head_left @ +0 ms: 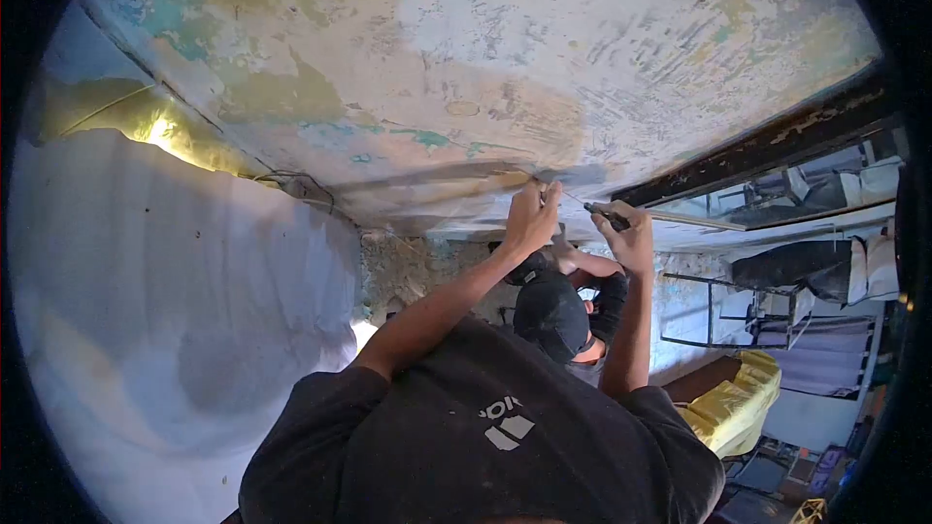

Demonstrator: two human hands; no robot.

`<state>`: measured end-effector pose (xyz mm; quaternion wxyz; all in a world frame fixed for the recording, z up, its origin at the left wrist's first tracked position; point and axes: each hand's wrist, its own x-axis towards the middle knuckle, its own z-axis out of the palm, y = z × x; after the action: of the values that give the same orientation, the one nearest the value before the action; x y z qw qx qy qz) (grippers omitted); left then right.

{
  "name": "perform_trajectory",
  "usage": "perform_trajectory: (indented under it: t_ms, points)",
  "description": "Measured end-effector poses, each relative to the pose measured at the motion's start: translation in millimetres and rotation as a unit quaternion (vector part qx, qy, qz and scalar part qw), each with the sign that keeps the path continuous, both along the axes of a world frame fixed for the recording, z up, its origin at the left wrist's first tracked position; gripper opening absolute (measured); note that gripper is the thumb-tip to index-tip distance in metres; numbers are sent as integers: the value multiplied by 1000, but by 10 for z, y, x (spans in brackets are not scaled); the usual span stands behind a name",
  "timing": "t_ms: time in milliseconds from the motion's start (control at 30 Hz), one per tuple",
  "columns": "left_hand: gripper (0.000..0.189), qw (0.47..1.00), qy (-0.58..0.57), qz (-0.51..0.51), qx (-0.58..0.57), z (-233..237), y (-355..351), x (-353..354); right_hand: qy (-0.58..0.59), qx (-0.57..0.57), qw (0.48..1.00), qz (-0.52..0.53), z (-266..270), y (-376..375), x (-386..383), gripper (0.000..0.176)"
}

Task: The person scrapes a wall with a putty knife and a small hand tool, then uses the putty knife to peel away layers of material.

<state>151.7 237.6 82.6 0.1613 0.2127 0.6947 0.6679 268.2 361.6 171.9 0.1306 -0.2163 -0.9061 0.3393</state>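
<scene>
Both of my arms reach forward to the patchy, peeling plaster surface (485,49). My left hand (532,221) is pinched closed right against the plaster, at a shadowed spot; I cannot tell what its fingertips hold. To its right, my right hand (631,238) is wrapped around a dark-handled screwdriver (604,216). Its thin, light shaft points left toward my left fingertips, close along the plaster.
Beyond my arms, another person in a dark cap (549,311) is close by. A pale sheet (175,311) hangs on the left. On the right are a dark-framed opening (777,146), a metal rack (714,315) and a yellow cover (733,403).
</scene>
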Motion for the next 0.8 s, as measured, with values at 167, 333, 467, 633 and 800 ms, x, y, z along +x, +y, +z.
perform_trajectory:
  t_ms: [167,333,467,633,800]
  points:
    - [41,1000,0,-1,18,56,-30,13,36,-13,999,8,-55,-53,-2,17]
    - [38,1000,-4,16,-17,-5,0,18,56,18,998,27,16,-91,16,18]
    - [37,994,95,50,10,-197,20,-12,45,48,998,19,-78,-82,-67,17]
    - [44,999,-27,-12,-24,-95,-40,-25,38,88,995,31,82,-174,7,17]
    - [28,999,-11,-6,-43,-179,23,-116,65,79,994,31,-25,-151,-33,17]
